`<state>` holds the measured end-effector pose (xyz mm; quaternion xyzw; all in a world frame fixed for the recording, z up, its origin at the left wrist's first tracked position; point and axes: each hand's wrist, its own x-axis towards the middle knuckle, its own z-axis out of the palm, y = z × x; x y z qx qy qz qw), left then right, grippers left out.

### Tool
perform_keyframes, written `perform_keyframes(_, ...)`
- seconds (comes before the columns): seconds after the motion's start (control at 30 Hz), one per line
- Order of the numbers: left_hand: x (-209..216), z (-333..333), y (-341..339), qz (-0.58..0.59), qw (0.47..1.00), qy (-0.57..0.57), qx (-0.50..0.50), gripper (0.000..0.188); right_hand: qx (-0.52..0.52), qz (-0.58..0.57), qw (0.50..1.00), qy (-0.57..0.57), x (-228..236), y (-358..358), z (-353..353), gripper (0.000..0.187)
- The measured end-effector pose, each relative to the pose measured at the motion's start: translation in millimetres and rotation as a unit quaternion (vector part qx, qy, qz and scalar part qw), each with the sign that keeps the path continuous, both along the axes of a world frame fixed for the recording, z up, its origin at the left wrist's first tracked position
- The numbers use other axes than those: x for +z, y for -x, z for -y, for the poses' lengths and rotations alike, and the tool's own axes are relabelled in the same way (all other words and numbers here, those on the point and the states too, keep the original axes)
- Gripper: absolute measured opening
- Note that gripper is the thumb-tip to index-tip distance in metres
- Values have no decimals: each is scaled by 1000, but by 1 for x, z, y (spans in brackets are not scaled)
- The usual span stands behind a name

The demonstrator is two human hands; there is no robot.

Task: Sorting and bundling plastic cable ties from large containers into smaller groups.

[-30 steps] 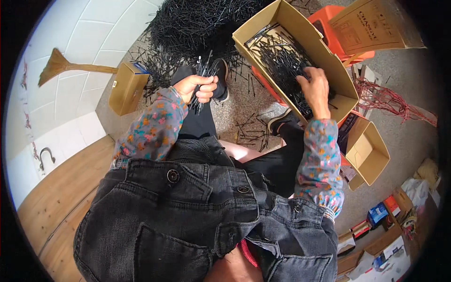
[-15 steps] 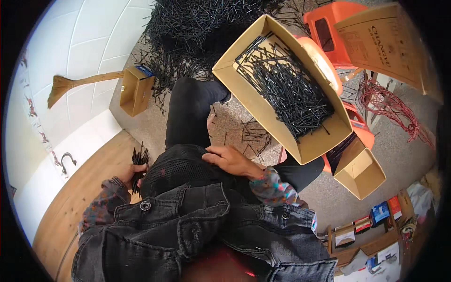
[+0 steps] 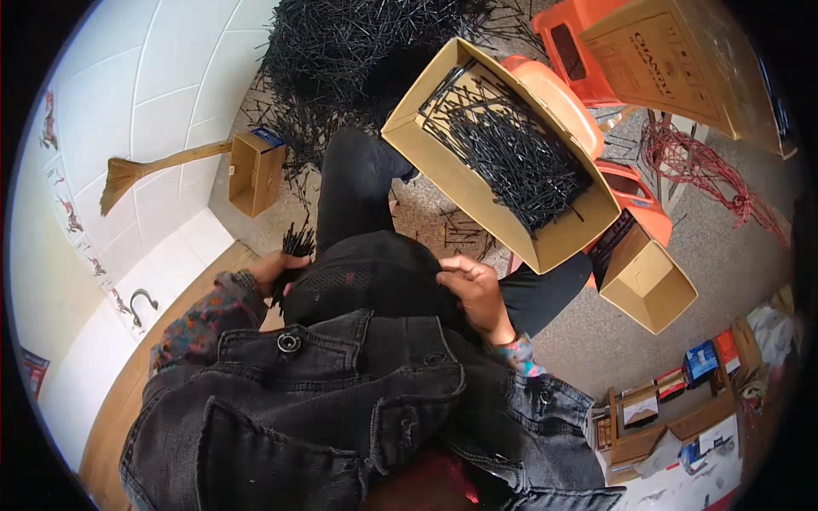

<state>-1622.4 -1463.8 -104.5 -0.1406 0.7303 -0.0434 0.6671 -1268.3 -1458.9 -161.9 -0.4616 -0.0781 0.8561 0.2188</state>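
A bundle of thin black sticks stands up from my left hand, which is closed around it beside my left thigh. My right hand is at the right side of my lap, fingers curled together by the dark cap brim or cloth there; what they hold, if anything, is hidden. Up and to the right of it, a tilted open cardboard box holds many loose black sticks. A large heap of the same sticks lies on the floor beyond my knee.
Orange plastic stools stand behind the box, with a larger carton on one. A small open box is at the right, and red cord lies beyond. At the left are another small box, a broom and a wooden surface.
My left hand has come up and to the right with the bundle of sticks. My right hand has shifted right across my lap, its fingers now curled. The whole view has turned slightly.
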Motion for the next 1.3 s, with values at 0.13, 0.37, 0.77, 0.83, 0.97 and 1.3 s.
perform_keyframes(0.13, -40, 15, 20, 61, 996, -38, -47, 26, 56, 1, 998, -29, -4, -9, -5, 15)
perform_keyframes(0.37, -56, -6, 2, 33, 945, -254, -204, 22, 128, 175, 916, -339, -50, -39, -51, 11)
perform_keyframes(0.77, -89, 0, -10, 1, 872, -489, -25, 23, 465, 559, 467, -502, -192, 38, -117, 23)
perform_keyframes(0.83, -83, 9, -12, -11, 874, -486, -11, 20, 518, 535, 418, -521, -210, 54, -115, 20)
perform_keyframes(0.97, -81, 18, -11, 43, 855, -517, 13, 19, 499, 543, 449, -504, -197, 65, -104, 21)
perform_keyframes(1.3, -77, 5, -13, 65, 845, -526, 73, 18, 499, 554, 448, -493, -196, 59, -127, 22)
